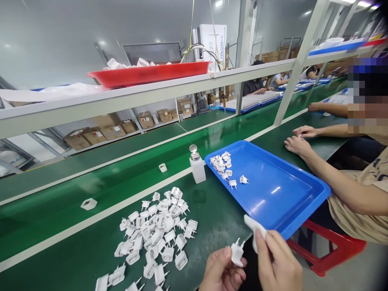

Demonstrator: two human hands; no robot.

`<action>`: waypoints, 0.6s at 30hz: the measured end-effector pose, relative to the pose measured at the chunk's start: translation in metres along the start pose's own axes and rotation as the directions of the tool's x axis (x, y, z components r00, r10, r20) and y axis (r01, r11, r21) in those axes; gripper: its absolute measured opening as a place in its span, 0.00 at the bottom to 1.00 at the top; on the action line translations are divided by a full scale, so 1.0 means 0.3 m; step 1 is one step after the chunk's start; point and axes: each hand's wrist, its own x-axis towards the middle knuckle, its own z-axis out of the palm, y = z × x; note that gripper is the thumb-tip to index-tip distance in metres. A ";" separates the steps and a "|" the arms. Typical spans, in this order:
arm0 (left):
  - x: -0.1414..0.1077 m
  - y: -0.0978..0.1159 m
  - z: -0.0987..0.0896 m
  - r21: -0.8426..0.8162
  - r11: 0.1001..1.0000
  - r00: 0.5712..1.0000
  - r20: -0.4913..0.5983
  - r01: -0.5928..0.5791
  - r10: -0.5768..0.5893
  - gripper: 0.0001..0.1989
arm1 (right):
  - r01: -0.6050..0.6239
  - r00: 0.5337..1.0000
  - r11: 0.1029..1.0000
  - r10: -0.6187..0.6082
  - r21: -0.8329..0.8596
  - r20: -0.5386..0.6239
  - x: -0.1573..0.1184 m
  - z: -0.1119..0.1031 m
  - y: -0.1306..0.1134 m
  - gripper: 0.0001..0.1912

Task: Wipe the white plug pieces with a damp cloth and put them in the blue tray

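Note:
Between thumb and fingers, my left hand (222,270) grips a white two-pin plug adapter (237,251), its pins pointing up. Beside it my right hand (279,258) is closed on a folded white cloth (256,230), held close to the adapter but apart from it. To the left, a loose pile of similar white plug adapters (160,226) covers part of the green table. Ahead and right lies a blue tray (273,182) with a small cluster of adapters (222,163) at its far left corner. A white pump bottle (198,169) with its metal lid raised stands left of the tray.
A green conveyor belt (127,173) runs behind the table, carrying two white housings. Over it a shelf bears a red tray (151,74) of white parts. At right a co-worker's hands (298,139) handle something small, above a red stool (330,250).

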 end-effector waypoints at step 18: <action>0.214 0.003 0.294 0.716 0.450 0.808 0.275 -0.533 0.521 0.27 | -0.530 0.632 0.318 0.766 0.786 0.117 0.067 -0.166 0.051 0.23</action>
